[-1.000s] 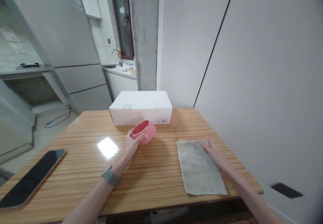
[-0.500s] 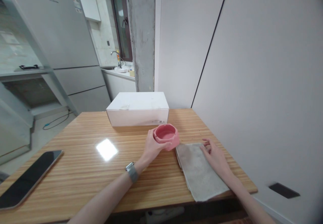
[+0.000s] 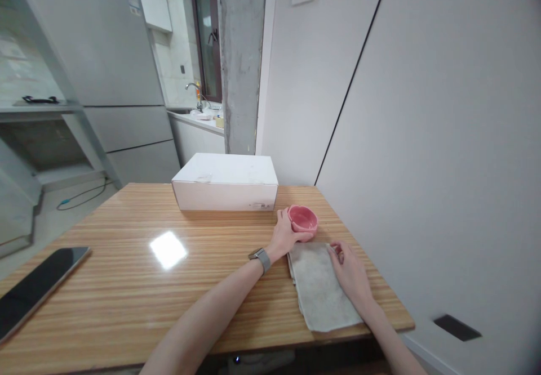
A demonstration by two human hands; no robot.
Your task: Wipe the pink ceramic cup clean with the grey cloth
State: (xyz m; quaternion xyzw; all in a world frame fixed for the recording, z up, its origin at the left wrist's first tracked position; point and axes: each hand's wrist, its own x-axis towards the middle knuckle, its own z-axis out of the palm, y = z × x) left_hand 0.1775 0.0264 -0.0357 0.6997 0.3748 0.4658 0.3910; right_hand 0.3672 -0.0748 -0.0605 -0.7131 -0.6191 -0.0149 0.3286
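Note:
My left hand [image 3: 284, 235], with a watch on its wrist, grips a pink ashtray [image 3: 305, 230] by its left and near sides. The ashtray is upright, with its round hollow facing up, just beyond the far edge of a folded grey cloth [image 3: 323, 290]. Part of its rim shows shallow notches. My right hand [image 3: 350, 271] is at the cloth's far right corner, thumb and fingers closed about the edge; its fingertips are partly hidden. The cloth lies flat near the table's front edge.
A white box [image 3: 226, 195] stands at the back of the wooden table [image 3: 127, 296]. On the left lies a black-screened phone [image 3: 40, 288]. A pale wall [image 3: 422, 138] runs along the right side. Behind the table are a fridge [image 3: 122, 65] and a sink tap [image 3: 196, 94].
My left hand has carried the ashtray to the right and slightly away, past the cloth's far edge. My right hand's fingers have closed in on the cloth's corner. The view has shifted slightly.

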